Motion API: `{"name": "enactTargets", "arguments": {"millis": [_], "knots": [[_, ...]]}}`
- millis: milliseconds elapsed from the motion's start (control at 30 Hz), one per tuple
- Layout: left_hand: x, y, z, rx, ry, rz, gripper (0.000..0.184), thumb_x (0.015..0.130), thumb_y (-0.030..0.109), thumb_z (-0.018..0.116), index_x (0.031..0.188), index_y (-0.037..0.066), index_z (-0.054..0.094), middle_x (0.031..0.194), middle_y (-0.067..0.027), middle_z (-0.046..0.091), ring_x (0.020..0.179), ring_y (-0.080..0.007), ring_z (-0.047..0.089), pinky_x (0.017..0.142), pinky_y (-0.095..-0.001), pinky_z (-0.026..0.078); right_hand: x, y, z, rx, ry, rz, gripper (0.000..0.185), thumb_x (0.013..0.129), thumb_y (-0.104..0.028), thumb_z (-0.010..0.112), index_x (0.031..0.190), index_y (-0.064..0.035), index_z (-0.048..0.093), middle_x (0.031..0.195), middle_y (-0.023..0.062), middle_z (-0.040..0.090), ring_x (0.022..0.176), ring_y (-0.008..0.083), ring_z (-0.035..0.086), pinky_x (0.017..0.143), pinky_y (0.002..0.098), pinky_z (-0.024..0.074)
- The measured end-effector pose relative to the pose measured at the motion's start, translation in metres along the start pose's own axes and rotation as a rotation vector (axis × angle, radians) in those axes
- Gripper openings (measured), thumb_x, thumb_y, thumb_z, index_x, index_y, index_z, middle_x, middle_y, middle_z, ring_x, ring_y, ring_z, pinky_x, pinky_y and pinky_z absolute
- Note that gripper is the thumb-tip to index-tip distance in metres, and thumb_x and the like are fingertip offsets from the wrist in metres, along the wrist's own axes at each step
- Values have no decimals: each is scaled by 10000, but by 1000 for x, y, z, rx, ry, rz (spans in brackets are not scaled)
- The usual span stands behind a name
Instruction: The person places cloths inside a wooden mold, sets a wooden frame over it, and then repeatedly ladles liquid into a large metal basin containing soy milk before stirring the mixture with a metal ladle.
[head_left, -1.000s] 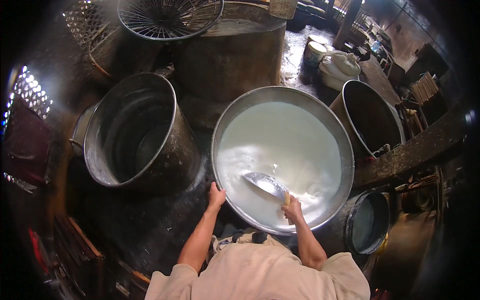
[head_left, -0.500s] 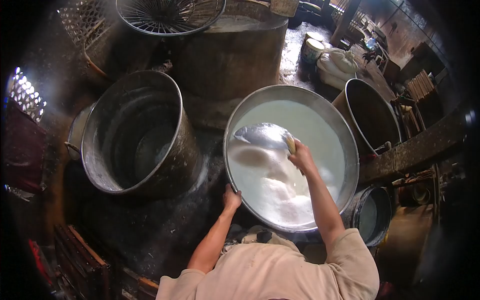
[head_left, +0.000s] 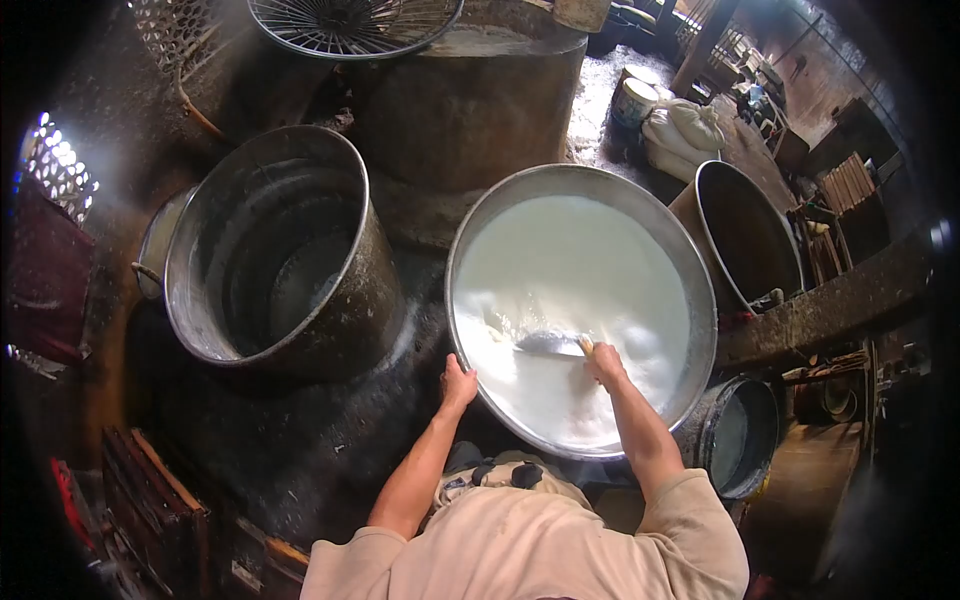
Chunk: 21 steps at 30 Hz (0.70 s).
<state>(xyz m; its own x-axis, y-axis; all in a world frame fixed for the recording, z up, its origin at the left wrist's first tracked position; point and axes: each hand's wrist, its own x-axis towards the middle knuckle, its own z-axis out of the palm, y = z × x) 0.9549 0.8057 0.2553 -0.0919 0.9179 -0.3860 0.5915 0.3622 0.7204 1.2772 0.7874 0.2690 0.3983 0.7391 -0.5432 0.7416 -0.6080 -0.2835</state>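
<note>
A large round metal vessel (head_left: pixel 706 330) holds milky white liquid (head_left: pixel 580 250). My left hand (head_left: pixel 458 384) grips its rim at the lower left. Over the liquid, my right hand (head_left: pixel 604 366) is closed round the short pale handle of a wide metal scoop (head_left: pixel 548 343). The scoop lies low in the liquid, partly under the surface, its blade pointing left. Bright ripples and small splashes show around the blade.
A deep metal pot (head_left: pixel 368 250) stands at the left. On the right are a tilted metal drum (head_left: pixel 700 215) and a smaller bucket (head_left: pixel 706 440). White sacks (head_left: pixel 682 135), a wire basket (head_left: pixel 350 22) and a big round stove-like block (head_left: pixel 470 125) stand farther back.
The scoop was lifted above the liquid half a second ago and is now down in it, nearer my body. My right hand moved down with it. My left hand stays on the rim.
</note>
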Motion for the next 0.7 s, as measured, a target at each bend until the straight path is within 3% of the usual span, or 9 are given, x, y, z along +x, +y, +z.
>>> {"name": "enactTargets", "arguments": {"millis": [167, 267, 367, 467, 567, 600, 633, 667, 700], "knots": [[5, -12, 13, -18, 59, -5, 459, 775, 143, 618, 1175, 24, 427, 1076, -236, 580, 1013, -406, 549, 874, -448, 430, -42, 72, 10, 68, -40, 71, 222, 691, -81, 579, 865, 50, 620, 750, 215, 640, 636, 320, 648, 546, 409, 506], [-5, 7, 5, -5, 66, -50, 445, 767, 121, 622, 1166, 10, 457, 1097, -230, 578, 1033, -379, 552, 884, -427, 432, -81, 107, -2, 103, 16, 57, 252, 673, -84, 595, 900, 23, 618, 803, 238, 635, 711, 355, 643, 623, 432, 505], [-1, 6, 7, -49, 33, -73, 428, 772, 94, 605, 1165, 1, 460, 1102, -225, 579, 1049, -370, 550, 893, -418, 428, -113, 152, -19, -51, 150, -123, 281, 668, -62, 563, 936, 18, 593, 766, 197, 642, 731, 317, 644, 643, 417, 499], [-15, 29, -2, -40, 23, -148, 538, 780, 88, 592, 1268, -33, 402, 1215, -243, 509, 1152, -337, 492, 960, -371, 389, -154, 161, -68, 35, 165, -179, 369, 648, -37, 570, 1015, -1, 598, 861, 198, 651, 836, 324, 636, 728, 408, 484], [-10, 20, 8, -13, 75, -120, 559, 792, 82, 577, 1293, -54, 371, 1258, -253, 473, 1183, -336, 466, 982, -364, 371, -174, 171, -115, 210, 218, -282, 454, 624, -9, 569, 1077, -21, 597, 868, 188, 654, 815, 277, 644, 712, 369, 487], [-7, 9, 17, 1, 183, -46, 383, 790, 69, 577, 1148, -9, 466, 1135, -239, 548, 1059, -378, 535, 877, -419, 424, -178, 170, -135, 263, 219, -292, 470, 620, 2, 562, 1087, -27, 597, 871, 185, 655, 813, 253, 643, 707, 355, 486], [-7, 9, 18, 7, 192, -43, 380, 790, 68, 577, 1146, -8, 469, 1123, -236, 556, 1052, -376, 540, 873, -420, 425, -174, 170, -153, 316, 218, -300, 487, 615, 12, 554, 1098, -34, 598, 873, 182, 655, 810, 229, 641, 702, 340, 484], [-7, 10, 19, 13, 201, -39, 377, 790, 68, 578, 1144, -6, 472, 1111, -233, 564, 1045, -375, 544, 868, -421, 426, -165, 176, -165, 306, 190, -210, 457, 638, -25, 564, 1094, -52, 592, 922, 225, 628, 907, 363, 608, 775, 371, 473], [-8, 11, 19, 20, 209, -34, 374, 790, 68, 578, 1142, -5, 475, 1099, -230, 572, 1038, -374, 549, 864, -422, 427, -153, 175, -172, 295, 257, -189, 471, 639, -27, 555, 1107, -59, 585, 920, 225, 627, 900, 371, 604, 772, 377, 475]]}}
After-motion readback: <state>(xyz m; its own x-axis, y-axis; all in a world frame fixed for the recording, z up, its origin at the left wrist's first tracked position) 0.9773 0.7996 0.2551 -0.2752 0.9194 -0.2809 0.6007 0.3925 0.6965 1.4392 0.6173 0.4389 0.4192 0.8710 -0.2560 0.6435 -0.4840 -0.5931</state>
